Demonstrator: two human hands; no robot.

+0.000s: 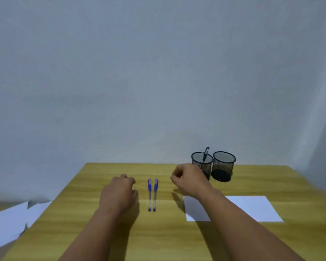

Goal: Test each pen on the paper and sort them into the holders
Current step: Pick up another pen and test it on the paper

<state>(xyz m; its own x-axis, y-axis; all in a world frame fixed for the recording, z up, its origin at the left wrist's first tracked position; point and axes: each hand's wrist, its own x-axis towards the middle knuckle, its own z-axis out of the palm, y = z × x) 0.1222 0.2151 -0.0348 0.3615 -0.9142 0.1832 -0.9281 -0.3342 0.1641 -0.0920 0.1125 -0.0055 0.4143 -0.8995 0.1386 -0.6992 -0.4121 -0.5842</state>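
Observation:
Two blue capped pens lie side by side on the wooden table, caps pointing away from me. My left hand rests on the table just left of them, fingers loosely curled, holding nothing. My right hand hovers to the right of the pens, fingers loosely curled and empty, in front of the left mesh holder. That holder has one dark pen standing in it. The right mesh holder holds no pen. A white sheet of paper lies under my right forearm.
Loose white sheets lie off the table's left edge at a lower level. A plain grey wall stands right behind the table's far edge.

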